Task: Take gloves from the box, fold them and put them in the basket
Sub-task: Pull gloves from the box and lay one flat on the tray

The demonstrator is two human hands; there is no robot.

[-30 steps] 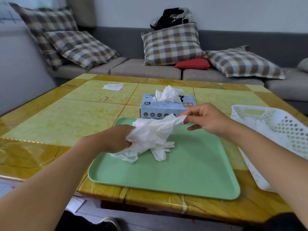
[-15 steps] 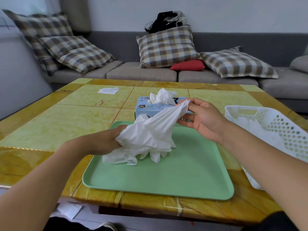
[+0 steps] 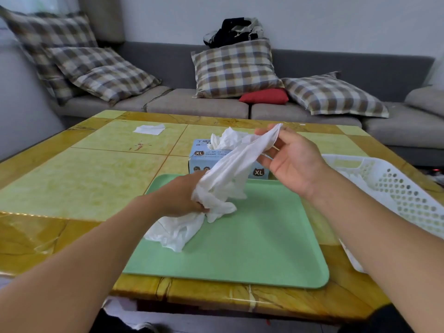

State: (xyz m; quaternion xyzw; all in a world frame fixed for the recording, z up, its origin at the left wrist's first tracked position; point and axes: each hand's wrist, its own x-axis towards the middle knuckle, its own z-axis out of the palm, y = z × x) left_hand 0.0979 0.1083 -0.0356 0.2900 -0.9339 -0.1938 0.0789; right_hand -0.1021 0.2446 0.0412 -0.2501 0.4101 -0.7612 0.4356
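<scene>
A bunch of white gloves (image 3: 223, 181) hangs stretched between both hands above the green tray (image 3: 254, 246). My left hand (image 3: 182, 198) grips the lower, crumpled end, and loose glove parts trail from it onto the tray. My right hand (image 3: 290, 157) pinches the upper cuff end, raised in front of the blue glove box (image 3: 204, 159). More white gloves stick out of the box's top. The white perforated basket (image 3: 394, 186) stands at the right, with white gloves inside.
The yellow tiled table (image 3: 79, 174) carries a loose white glove or paper (image 3: 149, 129) at its far left. A grey sofa with checked cushions (image 3: 234, 68) and a red cushion runs behind the table. The table's front edge is close below the tray.
My right hand has lifted the cuff end higher and farther back, stretching the gloves out. My left hand rose slightly with the lower end.
</scene>
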